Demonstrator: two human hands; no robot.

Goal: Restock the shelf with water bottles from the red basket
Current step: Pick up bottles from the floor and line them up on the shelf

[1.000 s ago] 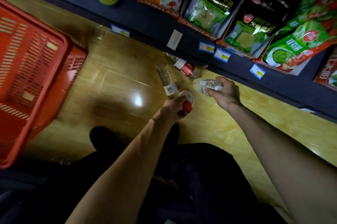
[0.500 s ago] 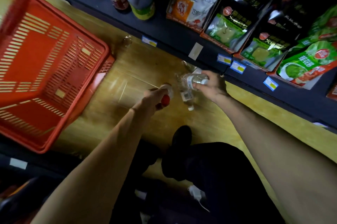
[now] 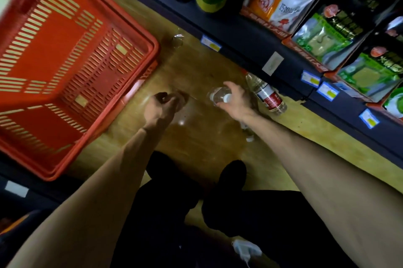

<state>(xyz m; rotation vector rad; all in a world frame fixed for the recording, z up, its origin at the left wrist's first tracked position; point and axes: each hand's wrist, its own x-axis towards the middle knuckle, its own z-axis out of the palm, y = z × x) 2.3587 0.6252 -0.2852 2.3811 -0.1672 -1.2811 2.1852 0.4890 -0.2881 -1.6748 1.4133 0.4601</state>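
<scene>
Right hand (image 3: 234,99) grips a clear water bottle (image 3: 219,97) with a white cap, held above the wooden floor (image 3: 196,67). Left hand (image 3: 161,107) curled, blurred; can't tell if it holds anything. Second bottle (image 3: 267,96), red label, lies on the floor against the shelf (image 3: 244,40) base. Red basket (image 3: 72,67) sits left, tilted.

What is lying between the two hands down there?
Nothing solid: in the head view only bare wooden floor separates the left hand from the right hand, which holds a clear water bottle.
</scene>
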